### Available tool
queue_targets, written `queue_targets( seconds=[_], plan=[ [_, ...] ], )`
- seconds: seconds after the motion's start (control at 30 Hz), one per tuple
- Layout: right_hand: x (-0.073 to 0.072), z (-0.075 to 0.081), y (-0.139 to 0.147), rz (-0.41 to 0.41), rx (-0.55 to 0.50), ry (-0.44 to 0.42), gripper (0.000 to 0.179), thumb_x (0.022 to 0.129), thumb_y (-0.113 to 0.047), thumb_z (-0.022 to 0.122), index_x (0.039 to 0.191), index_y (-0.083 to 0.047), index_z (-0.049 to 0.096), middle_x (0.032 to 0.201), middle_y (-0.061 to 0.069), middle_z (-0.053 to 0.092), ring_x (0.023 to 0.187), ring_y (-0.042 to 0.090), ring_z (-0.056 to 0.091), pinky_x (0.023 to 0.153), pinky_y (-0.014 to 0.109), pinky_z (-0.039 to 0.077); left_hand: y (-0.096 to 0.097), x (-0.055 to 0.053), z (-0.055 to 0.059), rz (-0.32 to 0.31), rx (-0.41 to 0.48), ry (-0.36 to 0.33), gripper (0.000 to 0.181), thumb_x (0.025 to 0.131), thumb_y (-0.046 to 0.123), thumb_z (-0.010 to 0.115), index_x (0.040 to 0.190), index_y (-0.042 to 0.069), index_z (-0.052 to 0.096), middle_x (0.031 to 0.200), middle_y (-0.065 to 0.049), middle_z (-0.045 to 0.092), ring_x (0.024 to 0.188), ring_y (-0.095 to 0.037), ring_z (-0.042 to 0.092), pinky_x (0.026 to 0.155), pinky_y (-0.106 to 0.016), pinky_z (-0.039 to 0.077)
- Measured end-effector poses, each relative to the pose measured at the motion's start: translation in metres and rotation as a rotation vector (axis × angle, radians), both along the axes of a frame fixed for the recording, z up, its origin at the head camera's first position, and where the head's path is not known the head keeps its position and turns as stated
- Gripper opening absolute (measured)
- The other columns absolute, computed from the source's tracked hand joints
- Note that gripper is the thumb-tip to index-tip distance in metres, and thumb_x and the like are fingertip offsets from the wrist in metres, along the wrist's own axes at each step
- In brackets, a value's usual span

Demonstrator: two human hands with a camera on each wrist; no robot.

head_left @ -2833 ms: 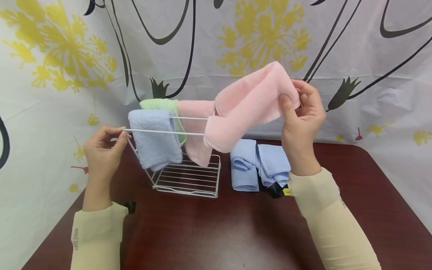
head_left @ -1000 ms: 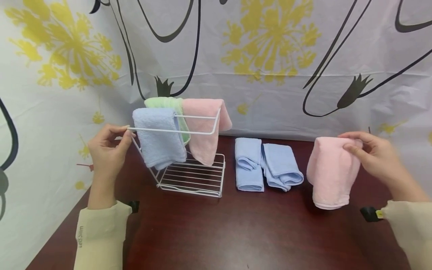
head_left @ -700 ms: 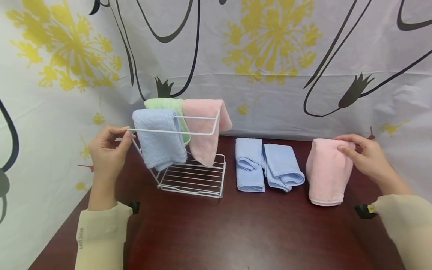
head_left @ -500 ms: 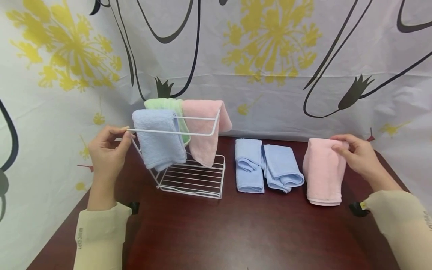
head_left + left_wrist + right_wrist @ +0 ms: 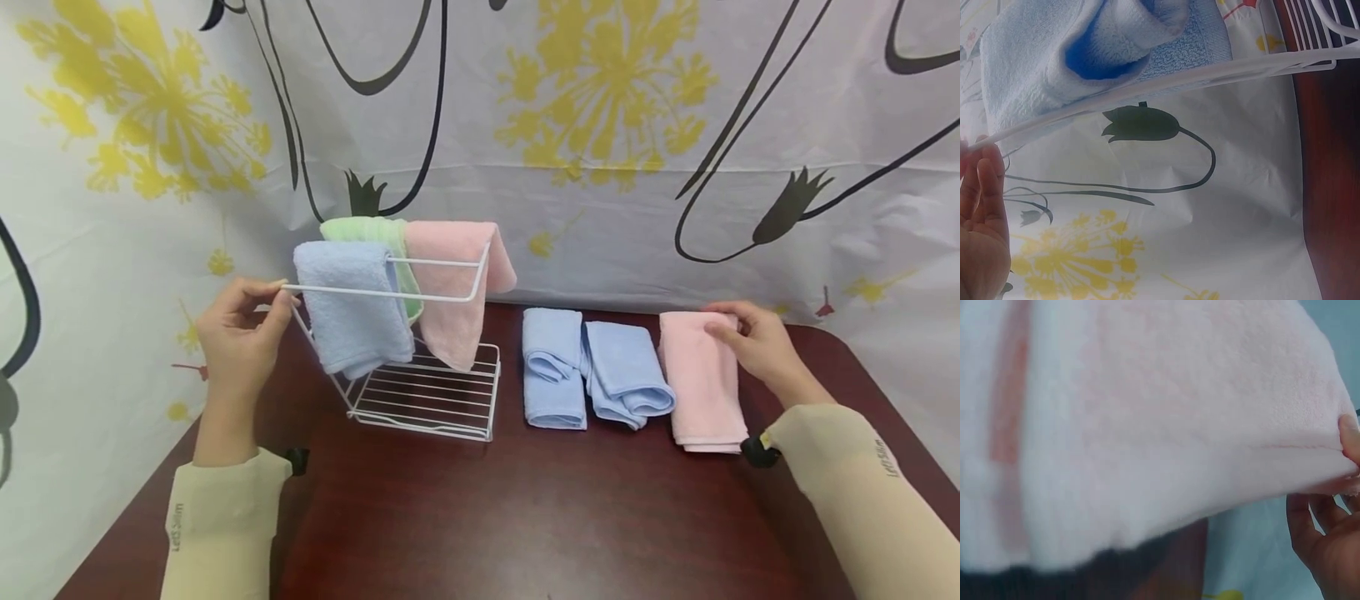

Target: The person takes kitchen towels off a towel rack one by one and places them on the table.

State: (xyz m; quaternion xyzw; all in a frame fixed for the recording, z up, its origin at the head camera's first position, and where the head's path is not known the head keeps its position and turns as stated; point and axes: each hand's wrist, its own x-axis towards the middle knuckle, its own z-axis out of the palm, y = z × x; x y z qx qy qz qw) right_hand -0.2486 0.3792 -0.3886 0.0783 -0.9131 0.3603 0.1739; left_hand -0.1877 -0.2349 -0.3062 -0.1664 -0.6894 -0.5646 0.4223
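Note:
My left hand (image 5: 243, 329) pinches the near left corner of the white wire rack (image 5: 420, 427) between thumb and fingertips. Over the rack's upper bars hang a blue towel (image 5: 352, 308), a green towel (image 5: 363, 227) and a pink towel (image 5: 453, 283). At the right, my right hand (image 5: 761, 342) pinches the upper right corner of a folded pink towel (image 5: 705, 383), which lies beside two folded blue towels. In the right wrist view this pink towel (image 5: 1179, 412) fills most of the picture, with the thumb on top and the fingers underneath.
Two folded blue towels (image 5: 553, 392) lie side by side between the rack and the pink one on the dark red-brown table (image 5: 480, 517). A white sheet with yellow and dark plant prints (image 5: 600, 242) stands behind the table and along its left side.
My right hand has lifted the pink towel off the rack, carried it right and brought it down next to the blue towels, sliding it slightly left. The left hand keeps its hold on the rack.

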Motion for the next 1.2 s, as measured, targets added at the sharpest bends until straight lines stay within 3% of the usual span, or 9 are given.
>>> queue_targets(
  seconds=[0.23,0.47,0.6,0.8,1.03,1.2],
  plan=[
    [-0.008,-0.006,-0.004,-0.023,0.004,-0.061,0.035,0.095,-0.024,0.067,0.122,0.0,0.064,0.09,-0.013,0.053,0.075,0.003,0.041,0.055,0.016,0.037,-0.001,0.0,0.001,-0.028,0.017,0.011,0.016,0.085,-0.007,0.066,0.094,-0.021,0.063,0.083,0.011,0.073,0.075,-0.002,0.069,0.064,-0.01,0.055],
    [-0.012,-0.013,-0.001,-0.05,0.062,-0.118,0.038,0.096,-0.028,0.064,0.123,-0.002,0.064,0.098,0.016,0.057,0.076,0.007,0.041,0.057,0.02,0.035,0.0,0.001,0.002,-0.012,0.014,-0.003,0.013,0.085,-0.008,0.065,0.093,-0.019,0.065,0.083,0.011,0.072,0.076,-0.003,0.069,0.064,-0.01,0.054],
    [-0.014,-0.02,0.002,-0.051,0.079,-0.116,0.036,0.096,-0.026,0.065,0.122,-0.001,0.065,0.098,0.019,0.06,0.075,0.006,0.041,0.058,0.02,0.033,0.0,0.001,0.002,0.006,-0.004,-0.008,0.015,0.086,-0.008,0.065,0.094,-0.019,0.064,0.085,0.013,0.072,0.077,-0.002,0.069,0.065,-0.01,0.054],
    [-0.015,-0.027,0.002,-0.04,0.082,-0.176,0.038,0.097,-0.028,0.064,0.124,-0.001,0.063,0.118,0.026,0.061,0.09,0.02,0.044,0.067,0.018,0.033,0.001,0.001,0.002,-0.005,0.008,-0.001,0.014,0.085,-0.009,0.064,0.094,-0.02,0.064,0.084,0.012,0.073,0.075,-0.002,0.068,0.064,-0.01,0.054],
    [-0.017,-0.033,0.002,-0.05,0.084,-0.202,0.039,0.097,-0.027,0.064,0.126,-0.001,0.063,0.114,0.026,0.061,0.09,0.024,0.044,0.066,0.018,0.033,0.0,0.0,0.001,-0.017,0.016,-0.005,0.014,0.085,-0.009,0.064,0.094,-0.02,0.064,0.086,0.011,0.073,0.076,-0.003,0.069,0.065,-0.01,0.054],
    [-0.018,-0.035,0.001,-0.044,0.081,-0.216,0.039,0.098,-0.027,0.063,0.125,0.0,0.062,0.121,0.029,0.06,0.096,0.029,0.046,0.071,0.019,0.032,0.0,-0.001,0.0,-0.036,0.034,0.0,0.013,0.085,-0.009,0.064,0.094,-0.018,0.065,0.085,0.009,0.073,0.075,-0.004,0.069,0.064,-0.01,0.055]
  ],
)
